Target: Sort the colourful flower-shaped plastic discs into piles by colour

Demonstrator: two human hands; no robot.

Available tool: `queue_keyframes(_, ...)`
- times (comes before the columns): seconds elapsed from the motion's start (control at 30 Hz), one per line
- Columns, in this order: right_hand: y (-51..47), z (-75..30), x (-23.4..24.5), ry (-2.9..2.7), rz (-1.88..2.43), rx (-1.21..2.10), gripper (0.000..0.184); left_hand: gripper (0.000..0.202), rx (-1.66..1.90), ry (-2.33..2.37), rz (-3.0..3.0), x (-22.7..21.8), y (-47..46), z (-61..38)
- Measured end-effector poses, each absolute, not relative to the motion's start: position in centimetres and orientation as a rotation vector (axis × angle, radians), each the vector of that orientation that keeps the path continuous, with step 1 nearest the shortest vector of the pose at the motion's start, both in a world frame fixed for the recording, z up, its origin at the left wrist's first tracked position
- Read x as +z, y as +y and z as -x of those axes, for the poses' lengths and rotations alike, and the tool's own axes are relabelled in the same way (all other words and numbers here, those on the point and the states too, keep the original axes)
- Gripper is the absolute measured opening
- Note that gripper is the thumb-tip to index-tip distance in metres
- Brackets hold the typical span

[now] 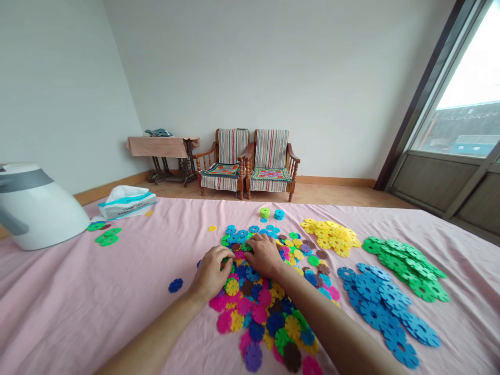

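A mixed heap of flower-shaped plastic discs [260,312] in pink, yellow, blue, green, brown and purple lies in front of me. My left hand [213,273] rests at the heap's left edge, its fingers loosely bent and its thumb apart from them. Reaching over the far part of the heap, my right hand [263,255] touches discs with bent, parted fingers. Neither hand visibly grips a disc, though the fingertips are partly hidden. Blue discs [242,235] lie just beyond both hands. A single dark blue disc [175,285] sits left of my left hand.
To the right lie sorted piles: yellow discs [332,235], green discs [406,265] and large blue discs [380,302]. Small green [264,212] and blue stacks [279,214] stand at the back. A white kettle [47,208], tissue pack [128,203] and green discs [108,237] are left on the pink cloth [128,302].
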State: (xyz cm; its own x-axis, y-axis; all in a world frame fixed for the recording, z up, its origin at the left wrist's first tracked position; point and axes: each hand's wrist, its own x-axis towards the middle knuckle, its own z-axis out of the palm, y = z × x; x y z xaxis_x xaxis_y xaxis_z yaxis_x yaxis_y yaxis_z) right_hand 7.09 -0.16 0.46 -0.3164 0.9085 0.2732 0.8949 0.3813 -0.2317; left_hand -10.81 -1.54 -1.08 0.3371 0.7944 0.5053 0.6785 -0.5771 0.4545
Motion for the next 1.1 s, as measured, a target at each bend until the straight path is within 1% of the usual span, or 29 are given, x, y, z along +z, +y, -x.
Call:
queue_keyframes(0.07,-0.2,-7.0,0.4,-2.309,1.518,0.004,0.021,0.018,1.049,1.350,-2.435,-1.0,-1.5,10.8)
queue_keyframes(0.13,-0.5,-7.1,0.3,-2.299,1.484,-0.018,0.018,0.018,1.049,1.351,-2.433,-1.0,-1.5,10.8)
queue_keyframes(0.23,-1.1,-7.4,0.4,-2.231,1.507,-0.036,0.024,0.018,1.054,1.357,-2.427,-1.1,-1.4,10.8)
queue_keyframes(0.3,-1.4,-7.9,0.4,-2.091,1.558,-0.013,0.027,0.017,1.053,1.356,-2.428,-1.1,-1.4,10.8)
queue_keyframes(0.43,-1.0,-10.1,0.1,-1.371,1.452,0.461,0.025,0.017,1.034,1.343,-2.445,-1.0,-1.4,10.9)
queue_keyframes(0.5,-0.2,-11.9,0.1,-1.112,1.366,0.585,0.026,0.017,1.024,1.344,-2.448,-1.0,-1.4,10.9)
queue_keyframes(0.6,0.7,-15.7,0.7,-0.863,1.315,0.519,0.028,0.017,1.019,1.341,-2.452,-1.0,-1.3,10.9)
queue_keyframes(0.77,0.7,-21.8,2.2,-0.465,1.205,0.267,0.034,0.016,1.014,1.335,-2.457,-1.0,-1.1,11.0)
queue_keyframes(0.9,0.4,-22.5,1.5,-0.478,1.204,0.281,0.029,0.016,1.018,1.317,-2.474,-1.1,-1.0,11.0)
queue_keyframes(1.1,0.8,-18.6,0.1,-0.794,1.243,0.425,0.028,0.016,1.029,1.312,-2.469,-1.1,-1.0,11.0)
